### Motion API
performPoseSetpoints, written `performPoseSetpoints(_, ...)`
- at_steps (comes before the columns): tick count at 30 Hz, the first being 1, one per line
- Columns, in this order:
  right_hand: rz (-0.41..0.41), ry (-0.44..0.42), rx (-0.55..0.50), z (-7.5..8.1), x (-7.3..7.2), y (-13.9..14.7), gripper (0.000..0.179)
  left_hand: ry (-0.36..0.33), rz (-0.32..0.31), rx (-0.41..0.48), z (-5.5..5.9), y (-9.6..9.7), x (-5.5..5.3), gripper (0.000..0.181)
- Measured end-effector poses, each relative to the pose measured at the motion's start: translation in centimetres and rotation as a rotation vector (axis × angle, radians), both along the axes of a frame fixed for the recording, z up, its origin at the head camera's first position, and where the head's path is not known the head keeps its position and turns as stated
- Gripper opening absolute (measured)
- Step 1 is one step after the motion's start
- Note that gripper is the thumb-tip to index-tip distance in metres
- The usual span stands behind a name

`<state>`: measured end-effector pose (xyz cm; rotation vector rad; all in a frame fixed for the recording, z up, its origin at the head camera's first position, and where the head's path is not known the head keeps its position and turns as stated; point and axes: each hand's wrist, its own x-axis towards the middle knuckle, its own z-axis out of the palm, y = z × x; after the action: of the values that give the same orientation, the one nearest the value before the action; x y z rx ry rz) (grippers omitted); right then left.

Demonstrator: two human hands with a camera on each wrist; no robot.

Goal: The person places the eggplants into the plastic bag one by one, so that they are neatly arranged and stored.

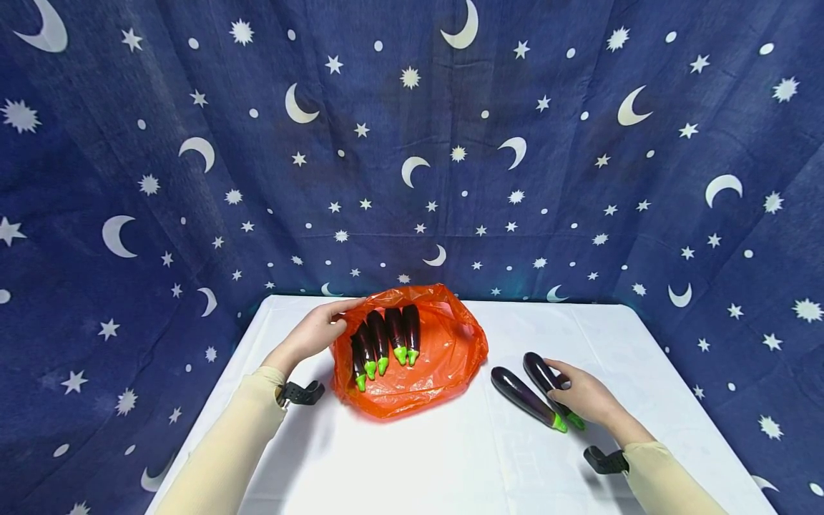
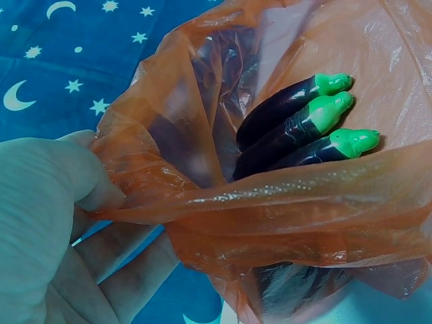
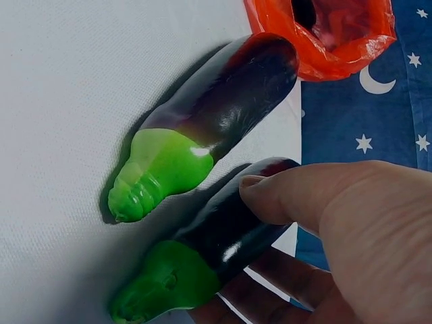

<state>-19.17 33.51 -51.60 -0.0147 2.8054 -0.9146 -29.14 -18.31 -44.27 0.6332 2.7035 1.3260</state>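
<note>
An orange-red plastic bag [image 1: 444, 357] lies with its mouth spread wide, several dark purple eggplants [image 1: 395, 332] side by side in its left part, green stem ends toward me. My left hand [image 1: 314, 330] pinches the bag's left rim between thumb and fingers; the left wrist view shows the thin film gathered under the thumb [image 2: 101, 192]. On the right, my right hand [image 1: 582, 392] grips an eggplant [image 3: 229, 226], thumb on one side and fingers curled round the other. Just left of it lies another eggplant [image 1: 524, 395], untouched, its green end pointing toward me.
A white cloth [image 1: 412, 465] covers the table. Behind and to both sides hangs a dark blue curtain [image 1: 450, 207] with white moons and stars. Each wrist wears a black strap [image 1: 304, 393].
</note>
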Motion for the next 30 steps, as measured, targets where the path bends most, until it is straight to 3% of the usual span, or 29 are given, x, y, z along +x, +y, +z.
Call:
performPoseSetpoints(12, 0.014, 0.025, 0.019, 0.2, -0.5, 0.3, 0.071, 0.006, -0.015, -0.001, 0.1, 0.0, 0.0, 0.057)
performPoseSetpoints(21, 0.032, 0.083, 0.004, 2.3, -0.6, -0.2, 0.072, 0.012, -0.014, -0.004, 0.2, 0.0, 0.1, 0.058)
performPoseSetpoints(30, 0.02, 0.084, -0.071, 4.0, -0.9, -2.7, 0.072, 0.031, -0.023, -0.007, 0.1, 0.3, -0.1, 0.059)
